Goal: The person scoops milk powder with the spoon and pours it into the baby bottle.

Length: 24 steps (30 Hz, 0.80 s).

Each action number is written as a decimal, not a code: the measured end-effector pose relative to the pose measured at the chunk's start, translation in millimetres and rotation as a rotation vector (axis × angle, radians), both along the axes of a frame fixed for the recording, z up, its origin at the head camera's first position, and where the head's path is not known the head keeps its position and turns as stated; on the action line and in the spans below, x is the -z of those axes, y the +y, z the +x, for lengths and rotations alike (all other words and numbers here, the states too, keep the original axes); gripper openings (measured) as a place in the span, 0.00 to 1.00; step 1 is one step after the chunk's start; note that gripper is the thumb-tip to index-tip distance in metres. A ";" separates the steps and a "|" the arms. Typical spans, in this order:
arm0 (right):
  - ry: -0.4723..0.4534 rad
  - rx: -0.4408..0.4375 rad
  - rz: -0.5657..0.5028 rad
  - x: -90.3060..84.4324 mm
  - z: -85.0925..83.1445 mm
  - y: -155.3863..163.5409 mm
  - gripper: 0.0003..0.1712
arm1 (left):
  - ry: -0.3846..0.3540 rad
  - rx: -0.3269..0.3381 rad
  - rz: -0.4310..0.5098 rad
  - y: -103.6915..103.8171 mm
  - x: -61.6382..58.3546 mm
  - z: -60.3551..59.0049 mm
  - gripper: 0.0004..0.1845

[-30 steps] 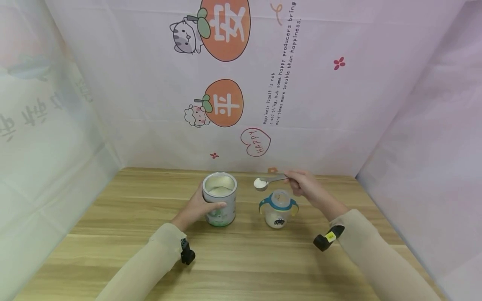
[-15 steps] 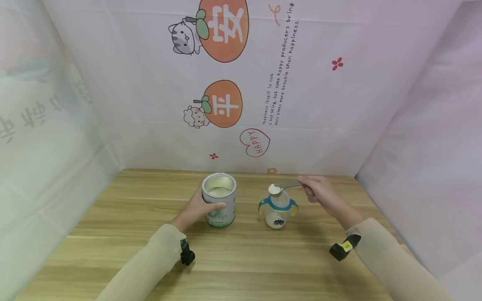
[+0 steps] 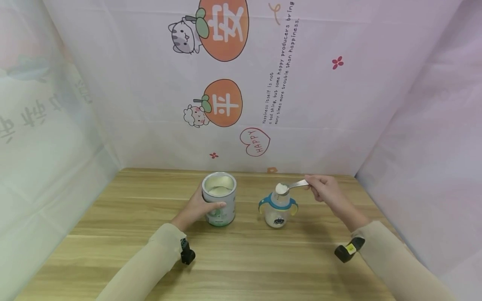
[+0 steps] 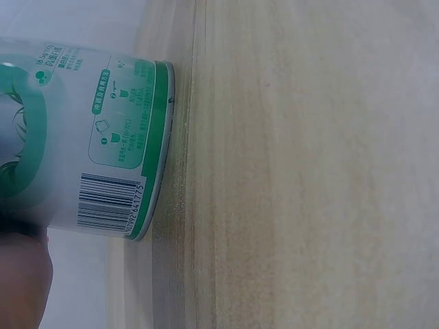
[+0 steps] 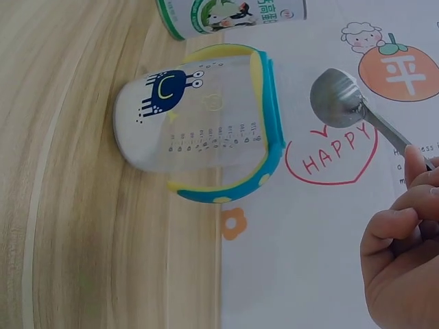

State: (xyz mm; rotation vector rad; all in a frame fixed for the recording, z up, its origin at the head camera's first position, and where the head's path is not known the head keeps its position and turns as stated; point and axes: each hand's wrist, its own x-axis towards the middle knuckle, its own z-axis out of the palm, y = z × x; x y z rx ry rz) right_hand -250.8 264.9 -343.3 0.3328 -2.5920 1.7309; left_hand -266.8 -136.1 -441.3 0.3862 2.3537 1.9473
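Note:
My left hand grips the side of an open milk powder can, thumb across its front. Pale powder shows inside the can, which stands upright on the table. In my right hand a metal spoon is pinched by its handle. White powder is heaped in the spoon's bowl, held just above the mouth of a baby bottle. The bottle has blue and yellow handles and stands upright. In the right wrist view the spoon is apart from the bottle, which has white contents at its base.
Everything stands on a wood-grain table. A printed cloth hangs behind the table's far edge, with more cloth at both sides. The can and bottle stand a short gap apart. A small black camera sits on the right wrist.
My right hand has moved right, bringing the powder-filled spoon from between can and bottle to above the bottle's mouth. My left hand and the can have stayed put.

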 end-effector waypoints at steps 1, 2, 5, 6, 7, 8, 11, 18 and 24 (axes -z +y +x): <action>0.011 0.001 0.011 0.2 0.6 0.1 0.23 | 0.000 0.001 0.001 0.0 -0.2 0.2 0.55; 0.020 0.004 0.021 0.7 1.0 0.0 0.23 | 0.000 0.004 0.004 0.0 -0.3 0.2 0.54; 0.043 0.011 0.047 2.5 1.6 0.3 0.24 | -0.002 0.008 0.009 0.0 -0.8 0.7 0.54; 0.049 0.015 0.052 3.2 1.4 0.3 0.24 | -0.002 0.006 0.007 0.1 -0.9 1.0 0.54; 0.055 0.018 0.057 3.9 1.2 0.4 0.24 | -0.003 0.009 0.010 0.1 -1.0 1.0 0.54; 0.060 0.022 0.063 4.5 0.9 0.3 0.24 | -0.002 0.010 0.011 0.0 -0.9 1.0 0.54; 0.082 0.030 0.091 5.9 0.2 -0.4 0.23 | 0.001 0.014 0.017 0.2 -0.5 0.8 0.54; 0.159 0.045 0.178 8.3 -0.3 -3.1 0.24 | -0.016 0.002 0.009 -0.2 -0.5 0.5 0.55; 0.229 0.035 0.229 11.8 0.9 -2.8 0.23 | -0.015 0.003 0.017 -0.9 0.6 0.0 0.55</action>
